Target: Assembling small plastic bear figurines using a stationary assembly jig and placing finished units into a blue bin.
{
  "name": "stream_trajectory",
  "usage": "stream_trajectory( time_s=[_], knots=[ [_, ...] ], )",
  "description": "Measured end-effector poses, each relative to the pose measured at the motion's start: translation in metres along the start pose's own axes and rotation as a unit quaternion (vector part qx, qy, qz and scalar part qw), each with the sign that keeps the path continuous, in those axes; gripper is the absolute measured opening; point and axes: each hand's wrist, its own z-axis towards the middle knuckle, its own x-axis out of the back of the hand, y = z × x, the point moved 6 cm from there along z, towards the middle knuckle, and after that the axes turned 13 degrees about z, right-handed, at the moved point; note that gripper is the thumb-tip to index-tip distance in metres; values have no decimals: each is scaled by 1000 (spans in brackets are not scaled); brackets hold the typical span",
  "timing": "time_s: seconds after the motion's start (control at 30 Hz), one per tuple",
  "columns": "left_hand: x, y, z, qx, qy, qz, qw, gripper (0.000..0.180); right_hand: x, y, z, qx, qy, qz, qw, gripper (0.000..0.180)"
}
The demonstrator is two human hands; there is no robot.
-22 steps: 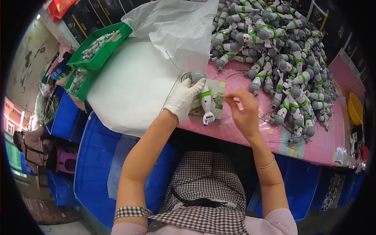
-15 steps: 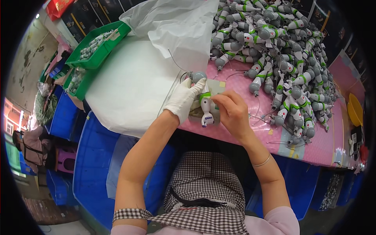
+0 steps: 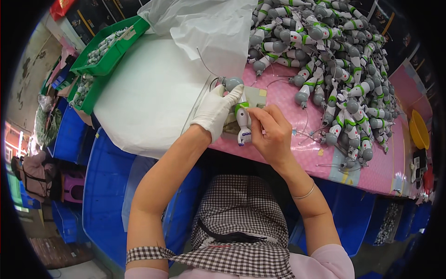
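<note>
In my white-gloved left hand point(image 3: 211, 111) is a toy figure's arm point(image 3: 242, 120), white with a green band and a small toy hand pointing toward me. Its grey ball-shaped shoulder point(image 3: 233, 83) sits at my left fingertips, and a thin wire curves up from beside it. My bare right hand point(image 3: 273, 133) is closed in a pinch, fingertips at the right side of the green band; whatever they pinch is too small to make out. Beneath the toy arm, a greyish flat block point(image 3: 254, 96) with a yellow patch is partly covered by my hands.
A large heap of similar toy arms point(image 3: 344, 83) with wires covers the right of the pink table cover point(image 3: 278, 86). White sheeting point(image 3: 144, 93) lies at left. Green trays point(image 3: 114, 51) of small parts stand beyond it. Blue bins point(image 3: 109, 186) sit below the edge; a yellow basin point(image 3: 418, 130) is far right.
My right fingertips have moved up and in against the toy arm's green band. The toy arm appears slightly turned in my left hand. The whole view has shifted a little.
</note>
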Motion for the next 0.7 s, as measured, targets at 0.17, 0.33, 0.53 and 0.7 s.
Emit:
stream_trajectory(
  time_s=[0.17,0.33,0.53,0.7],
  knots=[
    [-1,1,-2,-10,6,17,1000,31,-1,1,-11,-27,11,2,1000,17],
    [-3,1,-3,-6,1,11,1000,30,2,-3,-8,-21,10,9,1000,17],
    [-2,-1,-2,-24,11,31,999,30,4,-2,-9,-29,24,19,999,19],
    [-3,3,-6,-12,20,44,999,32,4,-1,-15,-44,24,23,998,18]
  ],
)
